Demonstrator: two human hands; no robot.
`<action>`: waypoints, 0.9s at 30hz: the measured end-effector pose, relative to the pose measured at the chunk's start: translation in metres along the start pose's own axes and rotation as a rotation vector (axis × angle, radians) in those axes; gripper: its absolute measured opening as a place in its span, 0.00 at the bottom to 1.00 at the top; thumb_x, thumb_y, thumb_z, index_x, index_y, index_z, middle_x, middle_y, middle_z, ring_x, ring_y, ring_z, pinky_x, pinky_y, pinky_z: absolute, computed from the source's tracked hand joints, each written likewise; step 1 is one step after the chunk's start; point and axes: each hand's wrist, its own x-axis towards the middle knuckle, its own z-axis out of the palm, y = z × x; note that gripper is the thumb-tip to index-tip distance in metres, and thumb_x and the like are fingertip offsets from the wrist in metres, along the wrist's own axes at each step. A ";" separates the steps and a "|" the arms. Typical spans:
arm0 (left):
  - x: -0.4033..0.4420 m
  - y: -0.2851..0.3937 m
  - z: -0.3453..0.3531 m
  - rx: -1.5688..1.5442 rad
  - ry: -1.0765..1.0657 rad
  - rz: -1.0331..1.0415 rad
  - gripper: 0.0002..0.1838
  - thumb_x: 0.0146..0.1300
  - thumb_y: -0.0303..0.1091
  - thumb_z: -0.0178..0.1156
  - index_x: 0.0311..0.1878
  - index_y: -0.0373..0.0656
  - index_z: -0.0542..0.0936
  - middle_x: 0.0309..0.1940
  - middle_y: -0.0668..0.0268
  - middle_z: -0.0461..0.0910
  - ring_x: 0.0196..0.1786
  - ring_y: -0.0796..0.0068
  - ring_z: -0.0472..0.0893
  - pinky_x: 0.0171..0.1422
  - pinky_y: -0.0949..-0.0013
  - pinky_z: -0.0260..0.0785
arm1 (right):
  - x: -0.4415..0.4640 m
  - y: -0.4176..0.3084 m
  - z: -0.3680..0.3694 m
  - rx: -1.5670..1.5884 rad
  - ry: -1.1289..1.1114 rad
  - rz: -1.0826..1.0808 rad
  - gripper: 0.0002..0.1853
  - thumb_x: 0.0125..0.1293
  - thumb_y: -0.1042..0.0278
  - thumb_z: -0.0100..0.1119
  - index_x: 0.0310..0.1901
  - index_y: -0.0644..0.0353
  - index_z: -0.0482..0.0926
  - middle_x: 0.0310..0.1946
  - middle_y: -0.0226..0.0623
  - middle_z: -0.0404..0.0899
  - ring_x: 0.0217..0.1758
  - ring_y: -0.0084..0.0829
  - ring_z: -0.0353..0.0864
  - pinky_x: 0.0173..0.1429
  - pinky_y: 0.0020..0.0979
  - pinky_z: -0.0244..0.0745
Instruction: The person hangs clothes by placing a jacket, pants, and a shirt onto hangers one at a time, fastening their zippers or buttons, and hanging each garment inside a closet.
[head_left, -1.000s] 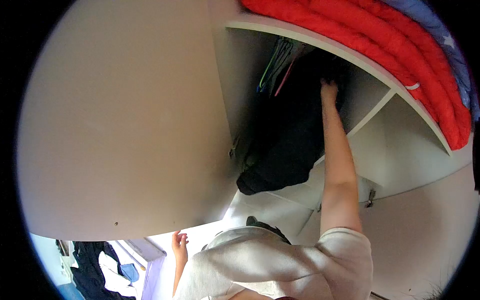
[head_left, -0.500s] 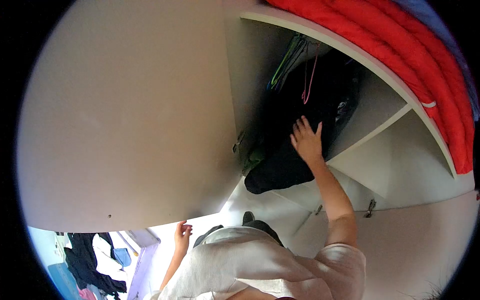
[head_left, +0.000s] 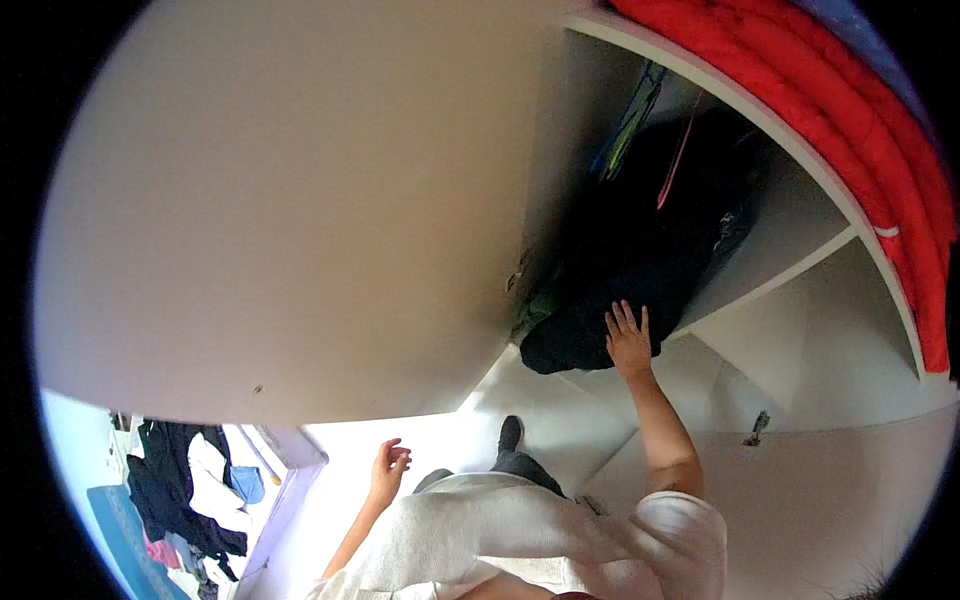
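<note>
Black clothing (head_left: 645, 230) hangs as a dark bulk inside the wardrobe, its lower end pushed out over the wardrobe floor. Against that lower part lies my right hand (head_left: 629, 340), flat with the fingers stretched, not gripping. Above it, a pink hanger (head_left: 680, 155) and green and blue hangers (head_left: 630, 125) hang from the top of the compartment. My left hand (head_left: 390, 472) is held in the air below the edge of the large wardrobe door (head_left: 300, 220), fingers loosely bent and apart, nothing in them. The black cloth is too dark to show separate garments.
Folded red bedding (head_left: 850, 120) rests on the upper shelf (head_left: 740, 85). A pale divider (head_left: 775, 275) stands to the right of the clothing. At lower left, clothes (head_left: 185, 490) hang or lie in a heap near a blue panel (head_left: 120, 530). A shoe (head_left: 511, 433) shows on the floor.
My right hand has slid down the black clothing to its lower end. The left hand is now farther from the door's edge. The view has shifted, so the wardrobe appears farther right.
</note>
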 end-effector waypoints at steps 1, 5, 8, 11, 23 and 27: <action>-0.004 -0.008 -0.008 0.013 0.000 0.025 0.16 0.65 0.26 0.50 0.56 0.38 0.65 0.40 0.61 0.76 0.40 0.76 0.77 0.43 0.72 0.73 | -0.009 -0.015 -0.001 0.079 -0.010 0.017 0.24 0.60 0.58 0.53 0.58 0.54 0.69 0.65 0.40 0.57 0.72 0.36 0.48 0.71 0.52 0.39; -0.033 -0.045 -0.045 -0.048 0.066 0.051 0.17 0.64 0.27 0.51 0.56 0.37 0.65 0.41 0.61 0.76 0.40 0.76 0.77 0.43 0.73 0.73 | -0.059 -0.103 0.013 0.500 -0.093 0.055 0.20 0.60 0.63 0.53 0.53 0.59 0.73 0.60 0.46 0.65 0.64 0.42 0.62 0.65 0.45 0.56; -0.071 -0.086 -0.081 -0.111 0.132 0.106 0.16 0.63 0.27 0.53 0.54 0.38 0.68 0.39 0.62 0.77 0.40 0.76 0.77 0.42 0.74 0.73 | -0.105 -0.204 0.016 0.940 -0.564 0.034 0.19 0.62 0.62 0.54 0.53 0.60 0.73 0.53 0.45 0.73 0.56 0.41 0.72 0.60 0.35 0.65; -0.119 -0.153 -0.124 -0.160 0.301 0.117 0.15 0.62 0.29 0.55 0.52 0.40 0.71 0.37 0.64 0.78 0.39 0.78 0.77 0.42 0.74 0.72 | -0.139 -0.307 0.023 1.141 -0.877 -0.235 0.19 0.64 0.60 0.54 0.54 0.58 0.73 0.48 0.41 0.77 0.52 0.32 0.75 0.55 0.31 0.68; -0.335 -0.330 -0.245 -0.515 1.043 -0.164 0.09 0.61 0.30 0.54 0.43 0.39 0.74 0.32 0.66 0.79 0.35 0.79 0.78 0.41 0.75 0.71 | -0.192 -0.540 -0.014 1.077 -0.809 -0.690 0.15 0.63 0.64 0.54 0.48 0.62 0.76 0.44 0.41 0.78 0.47 0.32 0.76 0.51 0.31 0.69; -0.305 -0.336 -0.294 -0.588 0.950 -0.054 0.06 0.64 0.30 0.51 0.40 0.39 0.76 0.33 0.65 0.79 0.37 0.79 0.78 0.44 0.74 0.71 | -0.172 -0.589 -0.004 0.981 -1.045 -0.604 0.15 0.64 0.64 0.52 0.46 0.66 0.76 0.39 0.42 0.79 0.45 0.34 0.76 0.52 0.30 0.69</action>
